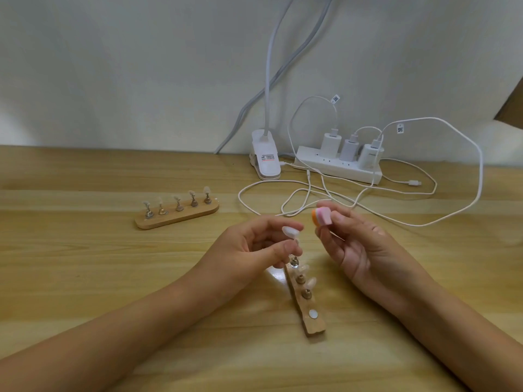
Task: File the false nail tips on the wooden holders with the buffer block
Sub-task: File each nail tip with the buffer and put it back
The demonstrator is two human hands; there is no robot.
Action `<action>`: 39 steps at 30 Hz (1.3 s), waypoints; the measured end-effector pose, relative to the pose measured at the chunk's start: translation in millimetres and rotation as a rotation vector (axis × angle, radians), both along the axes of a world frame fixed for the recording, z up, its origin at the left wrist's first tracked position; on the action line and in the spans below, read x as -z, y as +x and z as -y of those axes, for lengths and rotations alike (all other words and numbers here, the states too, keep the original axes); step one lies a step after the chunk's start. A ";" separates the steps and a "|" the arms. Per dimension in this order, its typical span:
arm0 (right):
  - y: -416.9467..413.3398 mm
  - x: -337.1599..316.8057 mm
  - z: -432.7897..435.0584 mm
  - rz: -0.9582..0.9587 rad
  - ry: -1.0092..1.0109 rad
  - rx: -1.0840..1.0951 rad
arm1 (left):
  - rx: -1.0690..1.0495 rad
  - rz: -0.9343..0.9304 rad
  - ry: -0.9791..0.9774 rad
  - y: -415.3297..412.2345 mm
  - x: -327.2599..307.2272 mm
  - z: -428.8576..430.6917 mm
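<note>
Left hand (pixel 254 244): pinches a nail tip (pixel 291 232) by its peg, at the near holder's (pixel 310 321) far end.
Right hand (pixel 359 244): pinches the buffer block (pixel 321 217), just beside the tip.
Writing: lamp clip label (pixel 267 158) and cable tag (pixel 400 128) are unreadable.

- Buffer block (pixel 321 217): pink and orange, pinched in right hand (pixel 359 244).
- Nail tip (pixel 291 232): pale, on its peg, pinched by left hand (pixel 254 247).
- Near wooden holder (pixel 307 304): lying lengthwise, one magnet bare.
- Far wooden holder (pixel 177 215): five tips upright.
</note>
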State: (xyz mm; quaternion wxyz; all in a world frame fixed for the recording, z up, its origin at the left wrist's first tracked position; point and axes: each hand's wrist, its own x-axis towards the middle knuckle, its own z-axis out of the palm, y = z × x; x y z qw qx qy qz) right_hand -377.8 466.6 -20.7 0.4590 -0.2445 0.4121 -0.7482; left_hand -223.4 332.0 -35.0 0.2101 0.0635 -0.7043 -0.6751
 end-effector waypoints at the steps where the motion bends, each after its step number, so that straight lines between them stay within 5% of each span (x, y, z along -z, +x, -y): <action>1: 1.2 -0.2 0.1 -0.005 0.005 -0.021 | -0.014 -0.010 0.012 -0.3 0.0 -0.4; 7: 7.8 -0.3 -0.9 -0.122 0.025 0.014 | -0.043 -0.010 0.018 -0.3 0.6 -1.6; 13: 19.8 6.0 -0.6 -0.441 0.070 0.077 | -0.048 0.029 -0.026 0.2 -0.3 -3.0; 16: 8.2 5.7 -0.8 -0.365 0.129 0.225 | -0.052 0.038 -0.025 0.0 -0.5 -4.1; 21: 11.8 5.6 -1.5 -0.342 0.019 -0.012 | -0.037 0.040 -0.018 -0.2 -2.1 -4.7; 29: 6.6 4.6 -2.6 -0.318 0.000 0.091 | -0.070 0.063 -0.024 -0.6 -1.7 -5.0; 39: 21.5 13.3 -3.5 -0.905 0.016 0.134 | -0.086 0.100 -0.058 -1.9 1.1 -3.2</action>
